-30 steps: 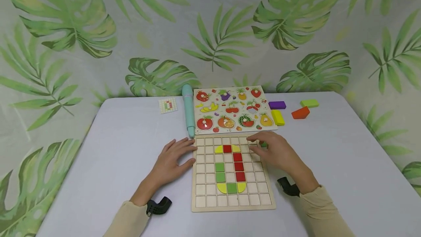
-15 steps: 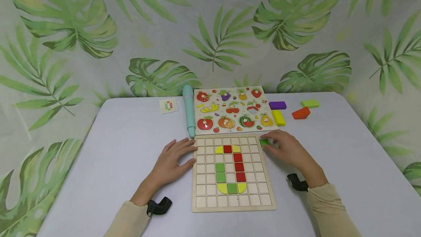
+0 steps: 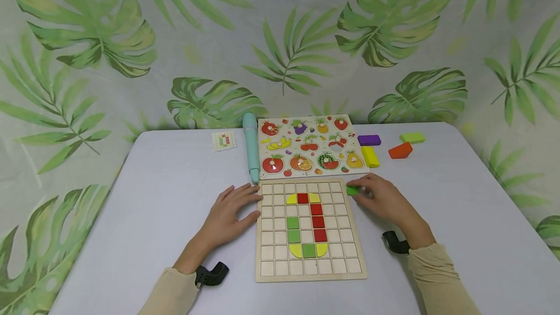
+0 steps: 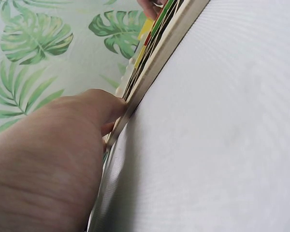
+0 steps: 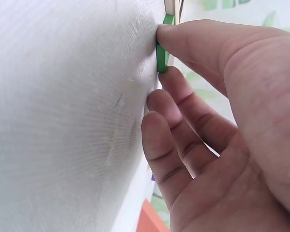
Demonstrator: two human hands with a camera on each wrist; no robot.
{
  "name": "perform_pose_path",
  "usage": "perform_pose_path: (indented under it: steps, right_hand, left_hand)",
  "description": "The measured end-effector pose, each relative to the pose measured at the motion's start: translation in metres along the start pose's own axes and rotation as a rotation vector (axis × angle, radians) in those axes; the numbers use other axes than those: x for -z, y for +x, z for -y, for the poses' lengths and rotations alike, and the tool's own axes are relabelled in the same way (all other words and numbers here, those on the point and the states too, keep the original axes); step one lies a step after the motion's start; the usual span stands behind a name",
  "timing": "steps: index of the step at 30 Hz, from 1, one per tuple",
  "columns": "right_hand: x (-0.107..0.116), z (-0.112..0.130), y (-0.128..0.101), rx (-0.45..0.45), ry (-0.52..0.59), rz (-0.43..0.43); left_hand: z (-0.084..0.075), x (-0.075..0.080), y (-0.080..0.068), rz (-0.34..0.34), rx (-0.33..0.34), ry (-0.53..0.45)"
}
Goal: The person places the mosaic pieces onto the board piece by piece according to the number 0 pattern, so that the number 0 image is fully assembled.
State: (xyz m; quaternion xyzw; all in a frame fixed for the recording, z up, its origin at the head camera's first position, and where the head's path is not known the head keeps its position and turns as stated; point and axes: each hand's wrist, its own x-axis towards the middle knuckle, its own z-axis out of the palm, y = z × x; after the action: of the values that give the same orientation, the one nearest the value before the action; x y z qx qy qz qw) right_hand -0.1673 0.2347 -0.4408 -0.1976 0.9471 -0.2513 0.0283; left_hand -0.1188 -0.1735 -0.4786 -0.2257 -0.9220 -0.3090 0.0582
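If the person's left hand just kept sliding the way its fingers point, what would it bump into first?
The left hand points right, and its fingertips already touch the left edge of the wooden grid board. Sliding on, it would meet that board at once, probably pushing it sideways.

Small flat green tile (image 3: 352, 190); lying on the table just beside the grid board's (image 3: 310, 274) upper right corner.

the right hand (image 3: 385, 203) has moved off the upper right cells of the grid board (image 3: 309, 230) and now lies on the worktop (image 3: 459, 218) just beside the board's right edge. its fingers (image 5: 171, 36) now pinch a small green tile (image 3: 352, 190), which was mostly hidden under the hand one second ago. the right forearm has shifted outward, to the right.
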Motion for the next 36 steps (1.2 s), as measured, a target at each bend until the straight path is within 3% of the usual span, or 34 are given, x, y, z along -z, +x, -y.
perform_pose_path:
  steps: [10, 16, 24, 36]
  right_hand:
    - [0.001, 0.001, 0.000, -0.011, -0.046, -0.037]
    - [0.001, 0.007, 0.000, 0.001, 0.004, -0.056]
    - [-0.002, 0.028, 0.005, 0.059, 0.054, -0.055]
    - [-0.018, 0.074, 0.023, 0.143, 0.130, 0.032]
  left_hand:
    - [-0.002, 0.001, 0.000, -0.003, -0.004, -0.006]
    - [0.000, -0.001, 0.000, -0.005, -0.010, 0.001]
    - [0.002, -0.002, 0.000, -0.005, -0.008, -0.001]
    - [0.002, -0.002, -0.001, -0.011, -0.020, -0.001]
